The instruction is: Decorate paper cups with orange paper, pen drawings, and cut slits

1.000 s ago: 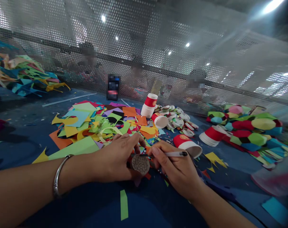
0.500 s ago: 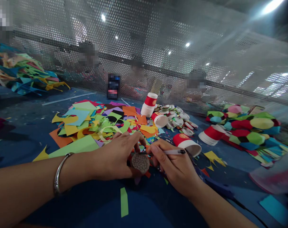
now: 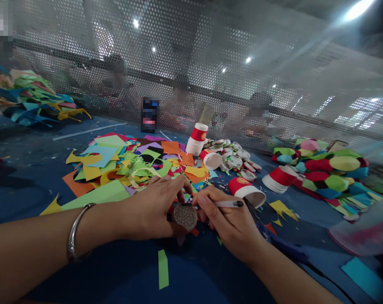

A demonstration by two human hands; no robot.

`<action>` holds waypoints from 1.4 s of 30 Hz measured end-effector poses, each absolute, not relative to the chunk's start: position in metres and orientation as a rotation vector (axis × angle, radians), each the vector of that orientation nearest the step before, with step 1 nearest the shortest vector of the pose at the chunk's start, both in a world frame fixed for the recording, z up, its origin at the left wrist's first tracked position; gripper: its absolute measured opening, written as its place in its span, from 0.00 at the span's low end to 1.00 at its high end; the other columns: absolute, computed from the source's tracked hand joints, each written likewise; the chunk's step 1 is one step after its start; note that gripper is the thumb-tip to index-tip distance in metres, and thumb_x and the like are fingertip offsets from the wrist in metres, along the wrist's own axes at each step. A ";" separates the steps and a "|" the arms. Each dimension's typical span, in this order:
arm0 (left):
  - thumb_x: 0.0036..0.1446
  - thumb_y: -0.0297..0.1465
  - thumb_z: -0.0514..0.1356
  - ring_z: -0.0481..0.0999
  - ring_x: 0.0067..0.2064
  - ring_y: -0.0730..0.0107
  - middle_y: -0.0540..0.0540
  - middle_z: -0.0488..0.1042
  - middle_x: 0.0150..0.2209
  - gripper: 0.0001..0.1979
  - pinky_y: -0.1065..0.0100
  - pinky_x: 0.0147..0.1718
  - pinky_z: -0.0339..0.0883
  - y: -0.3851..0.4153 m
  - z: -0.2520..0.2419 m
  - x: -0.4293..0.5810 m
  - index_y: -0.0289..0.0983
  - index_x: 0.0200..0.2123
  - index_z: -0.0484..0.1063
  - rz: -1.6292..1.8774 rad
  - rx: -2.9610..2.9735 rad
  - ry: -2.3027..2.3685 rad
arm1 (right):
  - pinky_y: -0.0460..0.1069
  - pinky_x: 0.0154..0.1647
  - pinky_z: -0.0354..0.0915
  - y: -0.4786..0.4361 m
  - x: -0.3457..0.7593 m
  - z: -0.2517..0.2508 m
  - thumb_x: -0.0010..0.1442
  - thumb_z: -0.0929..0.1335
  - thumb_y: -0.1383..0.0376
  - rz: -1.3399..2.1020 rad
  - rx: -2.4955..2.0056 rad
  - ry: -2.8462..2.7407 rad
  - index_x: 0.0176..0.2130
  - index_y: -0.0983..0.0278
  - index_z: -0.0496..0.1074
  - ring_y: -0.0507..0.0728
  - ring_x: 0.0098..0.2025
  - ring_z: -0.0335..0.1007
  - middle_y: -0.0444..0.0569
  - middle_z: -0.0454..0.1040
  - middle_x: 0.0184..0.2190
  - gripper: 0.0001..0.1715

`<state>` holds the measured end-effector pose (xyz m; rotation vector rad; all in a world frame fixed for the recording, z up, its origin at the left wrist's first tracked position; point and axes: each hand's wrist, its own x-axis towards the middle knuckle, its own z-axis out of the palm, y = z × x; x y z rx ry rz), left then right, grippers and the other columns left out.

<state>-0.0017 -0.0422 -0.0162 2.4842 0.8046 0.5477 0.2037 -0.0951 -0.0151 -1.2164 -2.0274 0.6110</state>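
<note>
My left hand (image 3: 150, 207), with a silver bangle on its wrist, curls thumb and fingers around a small round disc (image 3: 185, 217). A dark, cell-like line pattern covers the disc's greyish-brown top. Pinched between the fingers of my right hand (image 3: 225, 219) is a slim pen (image 3: 227, 204) with a white barrel and a black end. Its tip end lies at the disc's upper edge, partly hidden by my fingers, so contact cannot be made out. Coloured paper scraps (image 3: 147, 158) lie heaped just beyond both hands.
Red-and-white paper cups (image 3: 245, 190) lie tipped beyond my right hand, near a stack of cups (image 3: 197, 139). Behind them is a pile of small round pieces (image 3: 234, 158). Colourful paper shapes (image 3: 333, 169) sit at right. A dark cabled tool (image 3: 286, 247) rests beside my right forearm.
The whole view has shifted very slightly to the left. Both hands keep their grip on the disc and the pen, with hardly any other movement visible.
</note>
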 end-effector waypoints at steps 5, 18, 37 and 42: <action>0.46 0.42 0.66 0.71 0.44 0.54 0.46 0.74 0.43 0.27 0.57 0.43 0.59 -0.042 -0.018 -0.002 0.41 0.48 0.63 0.564 2.488 0.800 | 0.46 0.24 0.59 -0.095 0.203 -0.014 0.71 0.59 0.58 0.611 -1.212 -2.034 0.34 0.62 0.69 0.50 0.25 0.62 0.42 0.67 0.25 0.17; 0.44 0.44 0.67 0.71 0.45 0.53 0.47 0.74 0.44 0.28 0.55 0.45 0.57 -0.043 -0.013 -0.002 0.42 0.47 0.63 0.518 2.486 0.833 | 0.45 0.23 0.58 -0.095 0.204 -0.016 0.71 0.59 0.57 0.623 -1.223 -2.022 0.36 0.62 0.70 0.49 0.24 0.61 0.42 0.66 0.26 0.17; 0.47 0.45 0.67 0.68 0.44 0.57 0.47 0.72 0.44 0.25 0.58 0.43 0.55 -0.041 -0.012 -0.003 0.40 0.43 0.63 0.465 2.493 0.845 | 0.45 0.22 0.54 -0.099 0.206 -0.011 0.72 0.58 0.58 0.508 -1.235 -2.026 0.30 0.62 0.68 0.47 0.19 0.57 0.39 0.60 0.18 0.21; 0.48 0.44 0.66 0.67 0.42 0.59 0.47 0.71 0.42 0.23 0.59 0.42 0.55 -0.041 -0.015 -0.004 0.40 0.41 0.63 0.458 2.534 0.847 | 0.45 0.20 0.52 -0.099 0.205 -0.008 0.72 0.59 0.59 0.505 -1.191 -2.033 0.28 0.63 0.68 0.46 0.17 0.53 0.37 0.56 0.16 0.22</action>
